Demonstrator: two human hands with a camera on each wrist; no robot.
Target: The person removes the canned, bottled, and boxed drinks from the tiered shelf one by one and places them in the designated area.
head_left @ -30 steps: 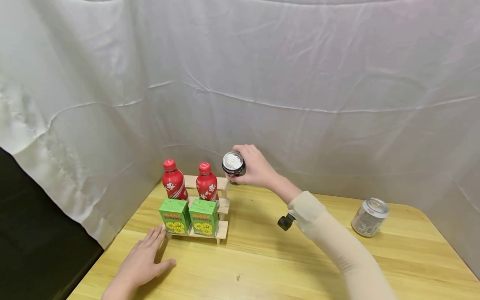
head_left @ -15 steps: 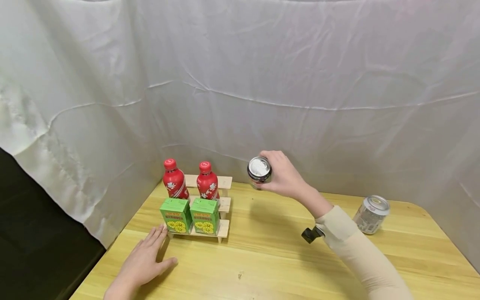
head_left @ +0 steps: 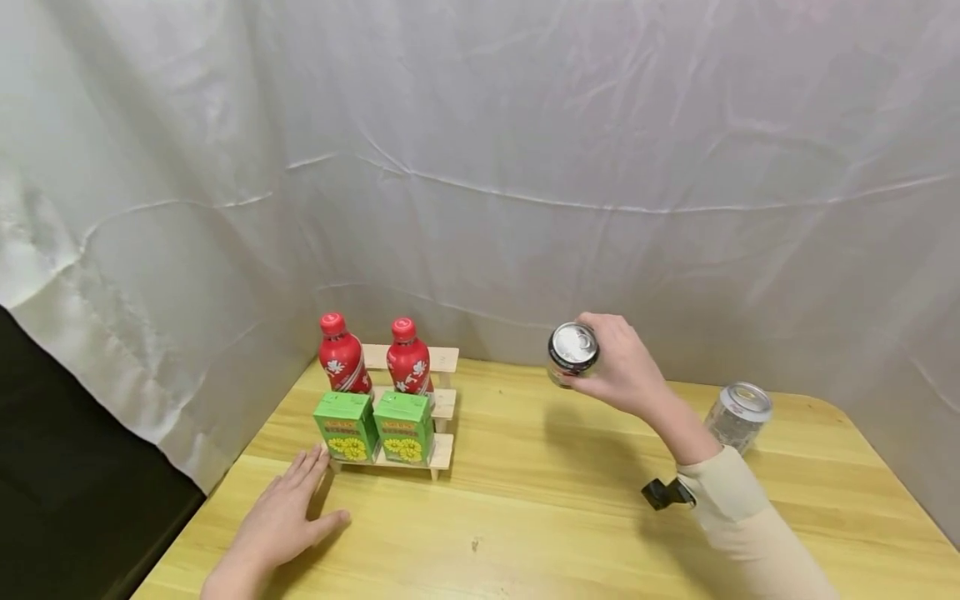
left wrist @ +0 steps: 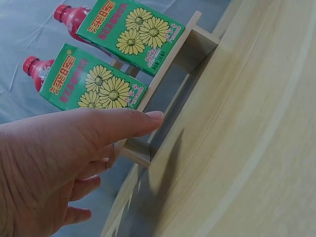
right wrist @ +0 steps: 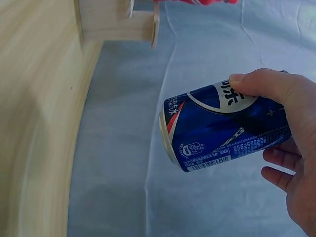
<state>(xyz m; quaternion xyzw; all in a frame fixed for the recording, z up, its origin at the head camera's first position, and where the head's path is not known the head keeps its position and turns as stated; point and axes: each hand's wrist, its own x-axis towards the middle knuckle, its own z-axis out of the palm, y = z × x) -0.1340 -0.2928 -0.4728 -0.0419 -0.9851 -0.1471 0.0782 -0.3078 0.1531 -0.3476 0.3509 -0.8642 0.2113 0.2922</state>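
Note:
My right hand (head_left: 621, 364) grips a dark soda can (head_left: 572, 352) near its top and holds it above the table. In the right wrist view the can (right wrist: 222, 121) looks blue, with a bare metal base. My left hand (head_left: 279, 512) has its fingers extended, the fingertips by the front left corner of a small wooden tiered rack (head_left: 442, 451). Two green drink cartons (head_left: 347, 427) with yellow flowers stand on the rack's lowest step. Behind them, two red bottles (head_left: 409, 358) stand on the middle step. The top step shows bare wood at its right.
A silver can (head_left: 738, 417) stands at the table's right, partly hidden by my right forearm. Grey cloth (head_left: 525, 167) hangs behind and to the left of the wooden table (head_left: 480, 508). A black surface (head_left: 75, 467) lies at far left.
My right hand has carried the dark can to the right, away from the rack's top step, and slightly toward me. The left hand stays by the rack.

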